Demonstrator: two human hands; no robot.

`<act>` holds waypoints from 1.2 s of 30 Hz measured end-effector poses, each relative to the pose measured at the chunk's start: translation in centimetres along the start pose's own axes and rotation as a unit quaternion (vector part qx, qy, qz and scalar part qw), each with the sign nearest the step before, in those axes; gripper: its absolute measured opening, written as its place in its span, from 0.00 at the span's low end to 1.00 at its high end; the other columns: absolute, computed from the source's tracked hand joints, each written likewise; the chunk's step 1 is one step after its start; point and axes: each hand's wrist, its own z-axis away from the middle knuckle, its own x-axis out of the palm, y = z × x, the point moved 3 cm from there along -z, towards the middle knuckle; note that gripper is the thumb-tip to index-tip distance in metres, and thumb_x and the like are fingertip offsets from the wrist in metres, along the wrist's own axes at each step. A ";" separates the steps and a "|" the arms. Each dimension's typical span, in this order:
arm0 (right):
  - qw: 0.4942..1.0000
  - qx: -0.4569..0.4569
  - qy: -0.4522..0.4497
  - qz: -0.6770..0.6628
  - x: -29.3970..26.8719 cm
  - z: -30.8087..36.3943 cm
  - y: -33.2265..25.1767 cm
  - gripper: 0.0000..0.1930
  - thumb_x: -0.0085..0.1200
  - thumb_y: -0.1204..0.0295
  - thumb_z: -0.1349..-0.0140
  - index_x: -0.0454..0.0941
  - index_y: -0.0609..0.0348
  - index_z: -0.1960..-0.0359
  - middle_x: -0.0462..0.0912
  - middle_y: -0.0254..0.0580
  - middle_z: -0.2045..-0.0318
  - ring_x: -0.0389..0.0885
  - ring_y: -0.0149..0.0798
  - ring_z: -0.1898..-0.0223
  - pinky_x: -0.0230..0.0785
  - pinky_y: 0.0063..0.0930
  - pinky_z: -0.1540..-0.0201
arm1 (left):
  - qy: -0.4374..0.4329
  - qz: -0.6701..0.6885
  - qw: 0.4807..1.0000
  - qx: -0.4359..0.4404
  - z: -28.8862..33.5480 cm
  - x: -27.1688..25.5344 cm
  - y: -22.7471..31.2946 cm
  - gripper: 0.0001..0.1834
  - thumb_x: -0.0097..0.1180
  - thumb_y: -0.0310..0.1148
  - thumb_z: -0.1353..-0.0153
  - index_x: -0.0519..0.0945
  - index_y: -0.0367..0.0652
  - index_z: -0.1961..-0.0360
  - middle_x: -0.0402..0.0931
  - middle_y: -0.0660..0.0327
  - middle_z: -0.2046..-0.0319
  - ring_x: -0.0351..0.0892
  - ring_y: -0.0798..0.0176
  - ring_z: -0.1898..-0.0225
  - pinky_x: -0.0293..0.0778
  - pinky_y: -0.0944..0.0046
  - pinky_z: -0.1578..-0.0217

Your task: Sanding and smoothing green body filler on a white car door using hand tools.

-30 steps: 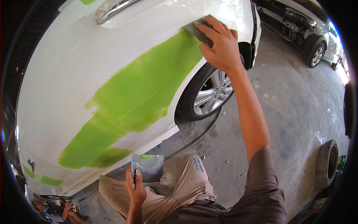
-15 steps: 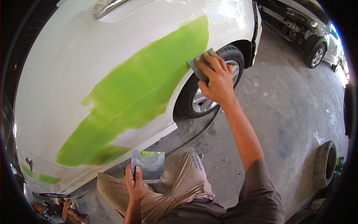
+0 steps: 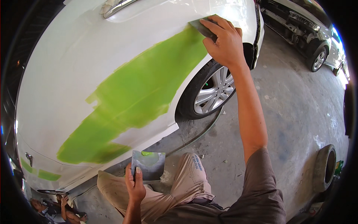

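Observation:
A broad patch of green filler (image 3: 138,86) covers part of the white car's side panel (image 3: 71,71), running up to the wheel arch. My right hand (image 3: 228,44) is stretched out to the patch's upper right end, its fingers closed on a flat grey spreader (image 3: 203,29). The spreader's edge lies at the panel, over the green. Low in front of me, my left hand (image 3: 136,184) grips a flat grey mixing plate (image 3: 151,168) by its left side. A dab of green filler (image 3: 147,153) sits at the plate's top edge.
The car's wheel (image 3: 209,93) is below my right forearm. A hose (image 3: 197,136) runs over the concrete floor. A loose tire (image 3: 325,168) stands at the right, and another car (image 3: 317,48) is at the far right. Another person (image 3: 56,211) sits at the lower left.
My right hand has moved up with the spreader, from the wheel arch edge to the patch's top right end, uncovering more of the wheel. The left hand and plate are nearly still.

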 end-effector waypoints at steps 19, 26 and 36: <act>0.970 0.060 -0.151 -0.183 -3.9 15.1 -10.6 0.31 0.58 0.69 0.56 0.87 0.54 0.43 0.82 0.50 0.42 0.77 0.58 0.34 0.69 0.54 0.41 | 0.004 0.138 0.989 -0.045 0.7 2.1 1.8 0.18 0.50 0.34 0.18 0.73 0.35 0.35 0.79 0.62 0.47 0.74 0.71 0.48 0.68 0.66 0.40; 0.641 0.171 -0.281 -0.693 -6.4 19.0 -20.7 0.32 0.54 0.70 0.51 0.85 0.69 0.40 0.81 0.63 0.36 0.75 0.65 0.29 0.63 0.51 0.27 | 0.002 0.373 0.912 -0.172 0.6 3.5 3.2 0.20 0.51 0.32 0.19 0.71 0.37 0.30 0.80 0.64 0.46 0.76 0.74 0.47 0.71 0.68 0.42; 0.695 0.118 -0.417 -0.574 -5.2 20.3 -25.3 0.31 0.51 0.75 0.51 0.85 0.70 0.42 0.85 0.58 0.39 0.82 0.57 0.36 0.69 0.43 0.31 | 0.081 0.309 0.945 -0.072 5.7 -2.2 1.8 0.21 0.51 0.32 0.18 0.71 0.37 0.29 0.79 0.63 0.43 0.75 0.72 0.43 0.69 0.67 0.38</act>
